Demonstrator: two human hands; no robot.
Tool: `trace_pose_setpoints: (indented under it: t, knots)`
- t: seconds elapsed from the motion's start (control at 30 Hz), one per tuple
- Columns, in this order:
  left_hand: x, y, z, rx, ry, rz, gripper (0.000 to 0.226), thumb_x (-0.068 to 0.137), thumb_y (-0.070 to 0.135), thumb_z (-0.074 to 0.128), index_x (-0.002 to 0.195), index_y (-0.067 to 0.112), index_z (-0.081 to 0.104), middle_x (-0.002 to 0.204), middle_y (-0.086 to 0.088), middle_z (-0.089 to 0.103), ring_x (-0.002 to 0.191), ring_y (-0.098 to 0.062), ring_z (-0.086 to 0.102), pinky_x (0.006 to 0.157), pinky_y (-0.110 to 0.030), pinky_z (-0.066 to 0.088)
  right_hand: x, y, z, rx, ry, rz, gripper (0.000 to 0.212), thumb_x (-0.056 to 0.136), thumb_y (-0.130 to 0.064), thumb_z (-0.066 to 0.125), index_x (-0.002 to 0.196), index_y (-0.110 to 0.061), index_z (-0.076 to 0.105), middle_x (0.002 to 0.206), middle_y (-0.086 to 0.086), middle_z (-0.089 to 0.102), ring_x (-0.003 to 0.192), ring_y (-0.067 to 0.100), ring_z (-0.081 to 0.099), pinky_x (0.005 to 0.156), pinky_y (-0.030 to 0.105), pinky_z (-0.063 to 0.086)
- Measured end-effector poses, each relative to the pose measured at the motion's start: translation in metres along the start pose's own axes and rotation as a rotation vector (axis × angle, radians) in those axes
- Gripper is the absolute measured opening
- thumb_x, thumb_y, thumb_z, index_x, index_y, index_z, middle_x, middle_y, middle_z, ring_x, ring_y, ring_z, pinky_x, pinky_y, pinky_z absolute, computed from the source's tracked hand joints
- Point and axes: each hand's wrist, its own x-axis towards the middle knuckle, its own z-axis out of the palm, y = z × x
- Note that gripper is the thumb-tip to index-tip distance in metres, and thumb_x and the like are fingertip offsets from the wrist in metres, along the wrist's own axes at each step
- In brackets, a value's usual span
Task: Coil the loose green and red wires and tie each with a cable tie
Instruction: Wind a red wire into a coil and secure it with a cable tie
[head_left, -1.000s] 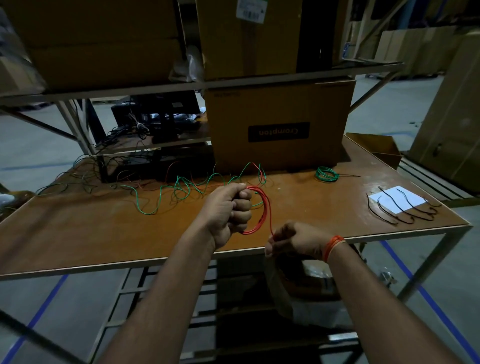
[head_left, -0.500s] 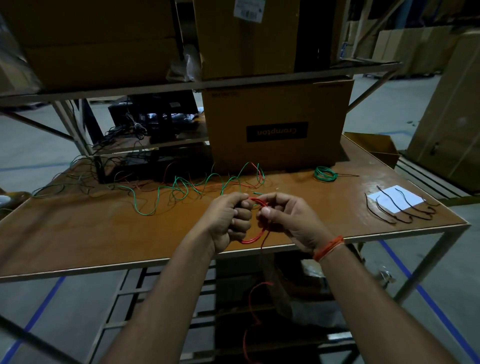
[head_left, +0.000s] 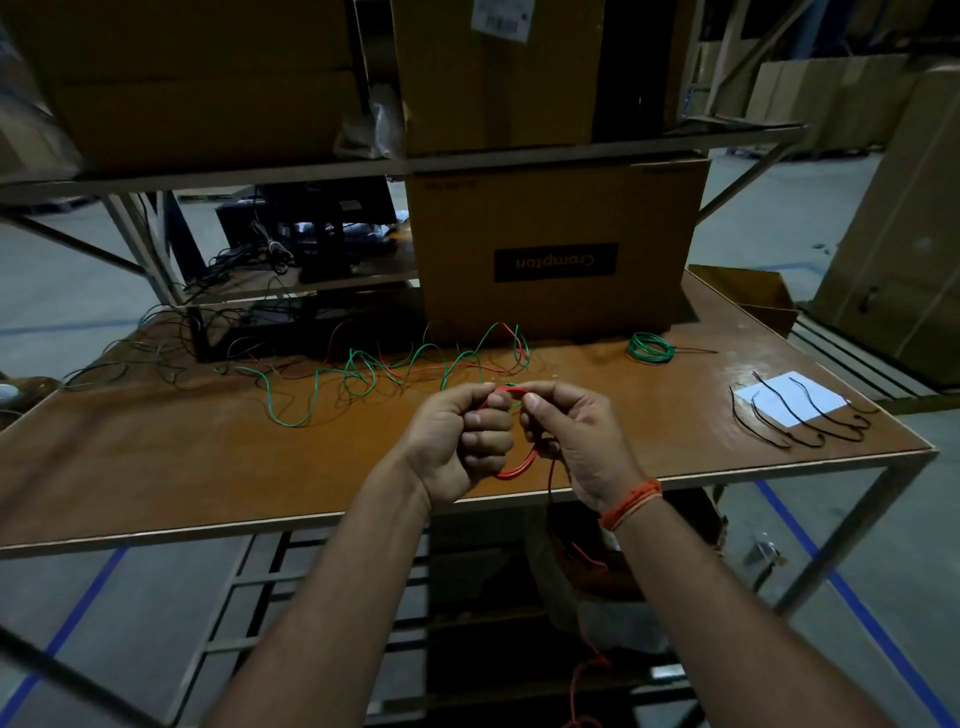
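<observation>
A red wire coil (head_left: 514, 467) is being held above the near edge of the wooden table (head_left: 156, 467) by both hands. It is being gripped by the left hand (head_left: 457, 441), whose fingers are curled tightly round its left side, while its top is being pinched by the right hand (head_left: 576, 436) between thumb and forefinger. The lower arc of the coil is showing between the two hands, and a loose red tail (head_left: 582, 675) is hanging down below the table edge, toward 6 o'clock from the hands.

A tangle of loose green and red wires (head_left: 395, 369) is lying on the table at 11 o'clock from the hands, just in front of a cardboard box (head_left: 556, 249). A finished green coil (head_left: 650, 348) is lying at 1 o'clock, well apart from the hands. Black cable ties (head_left: 800, 415) are spread at 3 o'clock, partly over a white sheet of paper (head_left: 810, 397) near the right edge. An orange band (head_left: 631, 501) is being worn on the right wrist.
</observation>
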Motion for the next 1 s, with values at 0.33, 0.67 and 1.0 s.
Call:
trace_pose_setpoints:
  t: [0.33,0.67,1.0]
  knots:
    - [0.005,0.015,-0.008,-0.445,0.140,0.297,0.030,0.101,0.020,0.044,0.071,0.020,0.049,0.052,0.011,0.032,0.038,-0.004,0.027,0.034,-0.018,0.020,-0.012,0.022,-0.015,-0.267,-0.046,0.036,0.025,0.094,-0.002,0.062,0.115,-0.015,0.058,0.081,0.005,0.068,0.076,0.013,0.067,0.068,0.026,0.053]
    - [0.010,0.013,-0.022,-0.148,0.376,0.471,0.033,0.110,0.029,0.037,0.083,0.017,0.052,0.058,0.008,0.046,0.048,-0.007,0.043,0.044,-0.019,0.033,-0.031,0.007,-0.018,-0.880,-0.260,-0.332,0.016,0.087,-0.009,0.072,0.093,-0.023,0.076,0.086,-0.016,0.059,0.084,0.004,0.058,0.070,0.009,0.043]
    - [0.004,-0.021,-0.005,0.830,0.304,0.490,0.036,0.111,0.026,0.036,0.094,0.002,0.057,0.072,-0.002,0.058,0.061,-0.005,0.057,0.055,-0.017,0.047,-0.017,-0.044,0.001,-0.876,-0.179,-0.677,0.013,0.086,-0.007,0.072,0.096,-0.013,0.067,0.096,-0.005,0.060,0.088,0.005,0.055,0.075,0.019,0.049]
